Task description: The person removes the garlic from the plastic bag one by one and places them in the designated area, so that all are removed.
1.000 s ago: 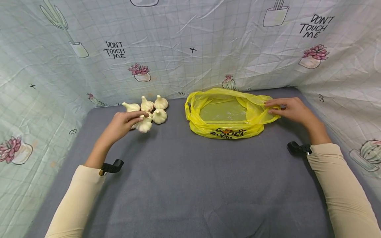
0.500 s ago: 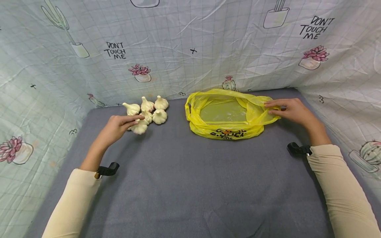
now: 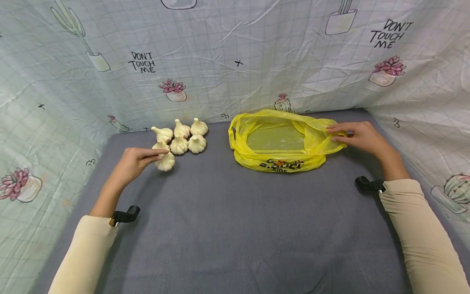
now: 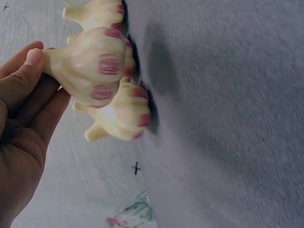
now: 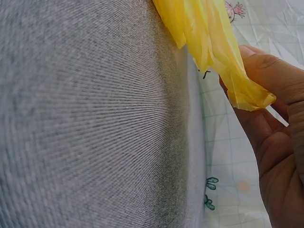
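Observation:
My left hand (image 3: 134,163) pinches a garlic bulb (image 4: 90,66) by its stem between thumb and fingers. In the left wrist view the bulb shows pink-streaked patches on its base and hangs off the grey cloth. Behind it several more garlic bulbs (image 3: 178,145) stand in a cluster at the back left, one partly covered by the held bulb and fingers. To the right, a yellow plastic bag (image 3: 280,162) lies with its mouth spread wide. My right hand (image 3: 358,136) pinches the bag's right edge, and a gathered yellow corner (image 5: 249,95) shows between thumb and fingers.
A dark grey cloth (image 3: 235,228) covers the table. Printed fabric (image 3: 220,61) with cactus drawings rises behind it and along both sides. Black wrist cameras (image 3: 126,214) are strapped to both wrists.
My left hand has moved left and slightly toward the near side with the pinched garlic bulb, uncovering a bulb in the cluster. The right hand and bag have stayed put.

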Demonstrator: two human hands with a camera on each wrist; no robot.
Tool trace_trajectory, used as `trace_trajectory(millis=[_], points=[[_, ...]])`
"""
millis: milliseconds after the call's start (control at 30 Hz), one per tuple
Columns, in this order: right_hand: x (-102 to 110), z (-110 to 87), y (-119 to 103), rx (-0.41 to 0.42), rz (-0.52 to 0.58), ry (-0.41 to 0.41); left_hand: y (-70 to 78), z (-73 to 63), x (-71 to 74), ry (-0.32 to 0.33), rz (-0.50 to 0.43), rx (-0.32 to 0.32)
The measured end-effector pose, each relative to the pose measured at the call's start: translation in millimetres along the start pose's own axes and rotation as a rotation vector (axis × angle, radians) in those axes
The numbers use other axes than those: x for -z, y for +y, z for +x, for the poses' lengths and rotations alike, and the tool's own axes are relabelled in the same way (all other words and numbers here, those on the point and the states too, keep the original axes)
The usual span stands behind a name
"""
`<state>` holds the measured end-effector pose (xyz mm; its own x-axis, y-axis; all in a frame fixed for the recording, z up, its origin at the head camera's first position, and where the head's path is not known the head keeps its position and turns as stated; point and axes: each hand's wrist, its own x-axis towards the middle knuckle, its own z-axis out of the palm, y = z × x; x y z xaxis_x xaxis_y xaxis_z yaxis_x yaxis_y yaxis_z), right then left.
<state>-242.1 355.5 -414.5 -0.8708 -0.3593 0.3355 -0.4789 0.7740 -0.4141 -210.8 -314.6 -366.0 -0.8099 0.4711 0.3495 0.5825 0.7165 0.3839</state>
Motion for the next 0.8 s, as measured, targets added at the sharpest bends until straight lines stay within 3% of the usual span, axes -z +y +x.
trace_trajectory(millis=[267,800], points=[[0.2,0.1,-0.7,-0.001,-0.007,-0.004,-9.1,-11.1,5.2,0.017,0.018,0.056],[1.6,0.0,0.4,-0.013,-0.012,-0.019,-28.5,-23.3,-0.4,-0.012,0.045,0.177]])
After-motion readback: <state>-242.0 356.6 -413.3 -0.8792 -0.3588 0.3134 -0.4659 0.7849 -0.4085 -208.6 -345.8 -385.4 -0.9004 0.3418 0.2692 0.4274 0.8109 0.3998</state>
